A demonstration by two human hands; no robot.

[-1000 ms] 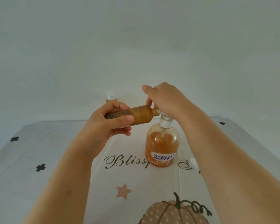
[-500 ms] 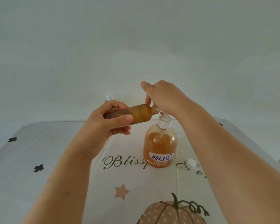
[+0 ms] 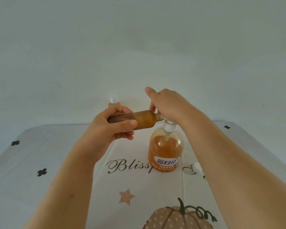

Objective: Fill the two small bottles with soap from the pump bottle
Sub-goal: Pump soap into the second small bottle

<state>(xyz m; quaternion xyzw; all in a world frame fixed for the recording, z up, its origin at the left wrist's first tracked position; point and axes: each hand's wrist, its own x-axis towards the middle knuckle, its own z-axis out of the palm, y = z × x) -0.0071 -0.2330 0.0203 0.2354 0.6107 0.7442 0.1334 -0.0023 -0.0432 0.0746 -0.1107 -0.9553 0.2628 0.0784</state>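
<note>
Surface (image 3: 40,162): white cloth-covered surface with black clover marks, script lettering, star and pumpkin prints; carrying everything.
Capped bottle (image 3: 113,104): small amber bottle with a white cap, standing at the far edge, mostly hidden behind the left hand. Probably the filled one.
Left hand (image 3: 109,131): gripping, fingers and thumb wrapping round the body of the open bottle.
Open bottle (image 3: 145,119): small brown-amber plastic bottle, being held sideways in the air, neck pointing right and meeting the nozzle under the right hand. Walls are looking smeared with soap; fill level hard to tell.
Right hand (image 3: 168,106): sitting over the pump head, fingers curling down round it, thumb sticking out left.
Pump bottle (image 3: 165,151): clear round plastic pump bottle of orange soap, white collar, blue-and-white label, standing upright mid-surface, more than half full.
Doing it well: keeping the neck seated on the nozzle, pressing slow full strokes, dropping the small bottle's base so soap is running in, not back out.
Loose cap (image 3: 196,167): small white cap lying just right of the pump bottle, partly hidden by the right forearm.
</note>
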